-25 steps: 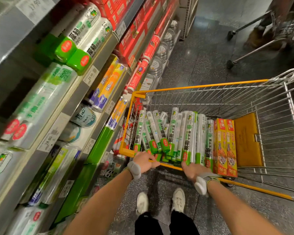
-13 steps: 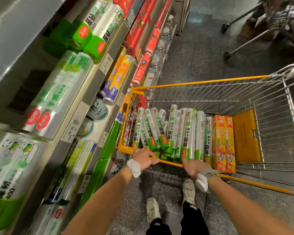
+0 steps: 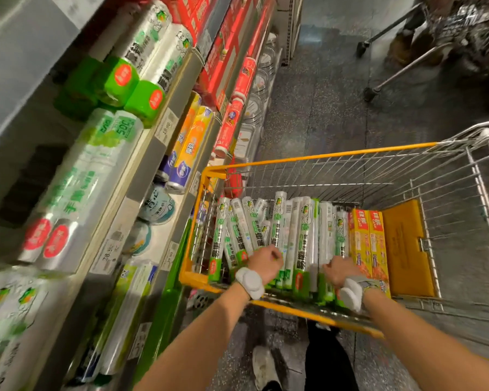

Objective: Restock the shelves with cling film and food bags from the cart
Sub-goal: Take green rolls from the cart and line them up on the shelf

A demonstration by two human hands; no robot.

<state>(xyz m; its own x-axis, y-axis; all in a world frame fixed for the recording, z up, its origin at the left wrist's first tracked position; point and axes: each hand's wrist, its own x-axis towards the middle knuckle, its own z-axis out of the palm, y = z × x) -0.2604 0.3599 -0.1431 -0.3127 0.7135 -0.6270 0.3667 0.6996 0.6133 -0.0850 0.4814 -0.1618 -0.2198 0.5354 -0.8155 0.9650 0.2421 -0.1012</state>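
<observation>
A wire cart with a yellow rim [image 3: 322, 157] stands in front of me, close to the shelves [image 3: 150, 156] on my left. Several green-and-white cling film rolls [image 3: 307, 227] lie packed lengthwise in its near left part, with two yellow-red boxes [image 3: 369, 241] beside them. My left hand [image 3: 263, 263] is inside the cart, fingers curled round one roll. My right hand [image 3: 336, 270] curls over the near end of another roll, next to the boxes. The shelves hold green-capped rolls [image 3: 141, 88] and orange-blue rolls [image 3: 189, 148].
A yellow folded flap [image 3: 404, 246] sits right of the boxes; the cart's right half holds nothing else. Another cart [image 3: 446, 32] and a person's feet [image 3: 398, 49] are at the far right of the aisle. Red boxes [image 3: 226, 52] fill the farther shelves.
Both hands have left the cart's near yellow rail and reached forward onto the cling film rolls. The view has moved closer to the cart and shelves.
</observation>
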